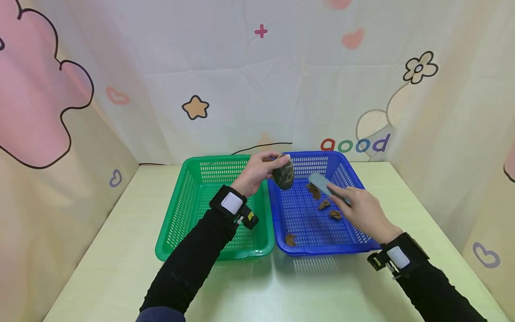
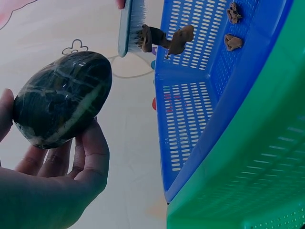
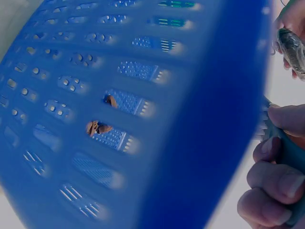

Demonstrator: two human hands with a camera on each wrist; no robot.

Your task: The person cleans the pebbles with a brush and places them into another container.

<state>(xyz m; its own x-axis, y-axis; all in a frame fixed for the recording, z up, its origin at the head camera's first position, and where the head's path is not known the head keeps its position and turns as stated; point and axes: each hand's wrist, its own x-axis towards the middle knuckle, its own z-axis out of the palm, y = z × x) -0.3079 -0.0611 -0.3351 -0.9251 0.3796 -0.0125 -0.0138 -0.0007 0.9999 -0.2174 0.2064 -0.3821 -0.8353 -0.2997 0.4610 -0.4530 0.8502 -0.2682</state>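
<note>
My left hand (image 1: 256, 173) grips a smooth, dark green stone (image 1: 284, 175) with pale veins, held up over the seam between the two baskets. In the left wrist view the stone (image 2: 64, 100) looks glossy, with fingers beneath it. Over the blue basket (image 1: 322, 248), my right hand (image 1: 368, 212) holds a grey-blue scrubbing brush (image 1: 319, 182) by its handle, bristles facing down. A brown, mud-like clump (image 2: 178, 40) hangs from the bristles (image 2: 138, 19) in the left wrist view. Brush and stone are apart.
Several brown lumps (image 1: 335, 214) lie on the blue basket's floor, one near its front left corner (image 1: 290, 239). A green basket (image 1: 169, 223) stands against it on the left. Both sit on a pale table (image 1: 249, 295), with a printed curtain (image 1: 241, 67) behind.
</note>
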